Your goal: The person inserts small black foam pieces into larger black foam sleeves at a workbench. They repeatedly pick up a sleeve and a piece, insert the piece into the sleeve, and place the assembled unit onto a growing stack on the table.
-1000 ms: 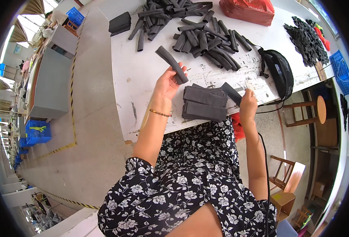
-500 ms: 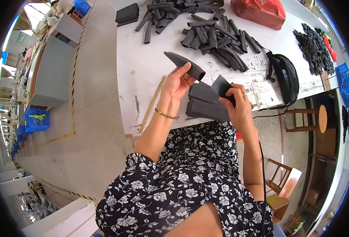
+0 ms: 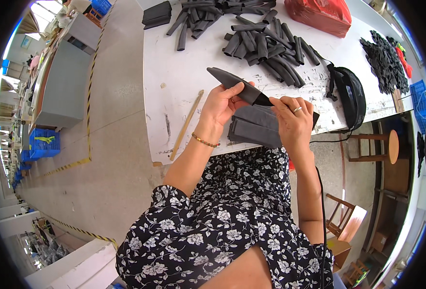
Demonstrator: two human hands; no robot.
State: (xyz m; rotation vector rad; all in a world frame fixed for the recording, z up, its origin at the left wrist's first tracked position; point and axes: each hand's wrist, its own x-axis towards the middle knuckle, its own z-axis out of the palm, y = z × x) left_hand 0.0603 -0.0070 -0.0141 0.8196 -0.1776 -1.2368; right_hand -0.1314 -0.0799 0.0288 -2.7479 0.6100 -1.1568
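Note:
Between the thumb and fingers of my left hand (image 3: pixel 222 107) is a dark grey fabric sleeve (image 3: pixel 230 82), pointing up to the left with its open end toward the right. My right hand (image 3: pixel 294 118) pinches a thin black flat piece (image 3: pixel 262 100). One end of that piece meets the mouth of the sleeve; how far it reaches inside is hidden. Its other end sticks out past my right fingers. Below both hands, a stack of flat dark grey fabric pieces (image 3: pixel 256 126) lies at the near edge of the white table (image 3: pixel 174 84).
Farther back lie a heap of rolled dark tubes (image 3: pixel 263 48), a small flat stack (image 3: pixel 156 15) and a red plastic bag (image 3: pixel 319 18). A wooden stick (image 3: pixel 187 125) lies to the left. On the right are a black pouch (image 3: pixel 350 98), a dark scrap pile (image 3: pixel 384 62) and a wooden stool (image 3: pixel 392 147).
My right hand has moved up and turned, bringing the black piece against the sleeve's open end. My left hand has shifted slightly right with the sleeve.

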